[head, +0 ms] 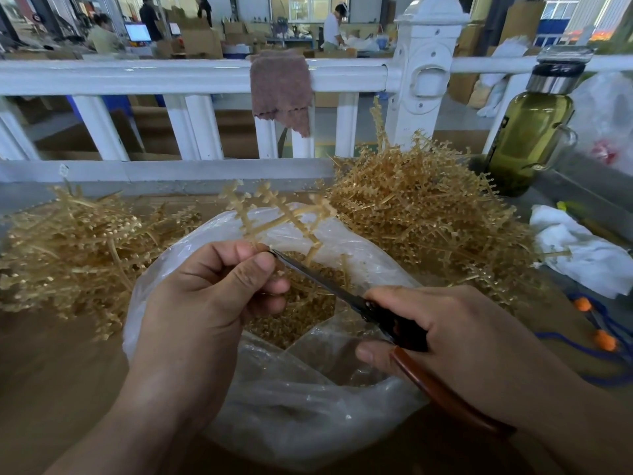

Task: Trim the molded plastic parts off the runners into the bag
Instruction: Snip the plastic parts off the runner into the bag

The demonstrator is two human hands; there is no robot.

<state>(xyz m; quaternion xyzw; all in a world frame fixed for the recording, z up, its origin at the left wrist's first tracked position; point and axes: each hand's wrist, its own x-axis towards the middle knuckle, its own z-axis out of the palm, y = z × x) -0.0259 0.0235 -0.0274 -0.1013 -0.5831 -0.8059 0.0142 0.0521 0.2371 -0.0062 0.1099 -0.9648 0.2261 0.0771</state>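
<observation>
Two hands work over a clear plastic bag that lies open on a brown table. The left hand pinches the stem of a tan branched runner between curled thumb and fingers, holding it up above the bag's mouth. The right hand is wrapped round the black and reddish-brown handles of a pair of scissors. Its dark blades slant up to the left, and their tip meets the runner right at the left thumb. Whether the blades are parted I cannot tell. Inside the bag sits a heap of small tan parts. One pile of runners lies left of the bag and a taller pile lies to its right. Beyond the taller pile stands a green bottle, with a crumpled white rag near it. A brown cloth hangs over the white railing behind the table.
</observation>
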